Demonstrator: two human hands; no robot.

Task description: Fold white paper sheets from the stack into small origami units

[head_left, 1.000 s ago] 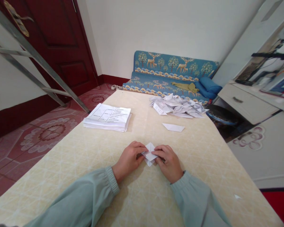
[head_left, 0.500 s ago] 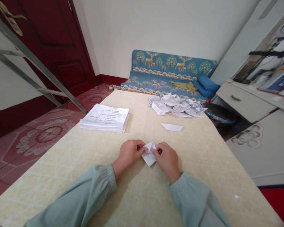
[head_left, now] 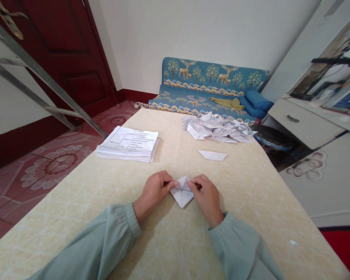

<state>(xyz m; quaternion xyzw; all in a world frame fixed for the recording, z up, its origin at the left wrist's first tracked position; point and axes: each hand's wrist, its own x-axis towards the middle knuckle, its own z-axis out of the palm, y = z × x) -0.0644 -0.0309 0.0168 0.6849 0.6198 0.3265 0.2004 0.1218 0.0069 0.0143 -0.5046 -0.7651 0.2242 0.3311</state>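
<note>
Between my hands, low over the table, is a small folded white paper (head_left: 182, 197) with creases and a point toward me. My left hand (head_left: 155, 190) pinches its left corner between thumb and fingers. At the opposite corner, my right hand (head_left: 206, 194) grips the paper in the same way. Just beyond lies a single folded paper strip (head_left: 212, 155) with slanted ends. A heap of folded paper pieces (head_left: 217, 127) rests at the far right of the table.
A stack of printed sheets (head_left: 127, 144) stands at the left of the cream-patterned table (head_left: 175, 241). A tiny white scrap (head_left: 293, 242) lies near the right edge. Past the table are a blue deer-print sofa (head_left: 204, 87), a metal ladder (head_left: 46, 72) and a white cabinet (head_left: 306, 124).
My left hand has shifted slightly left, and the paper's upper sides are spread wider, so it looks broader. The view has tilted a little; the stack and heap stay put.
</note>
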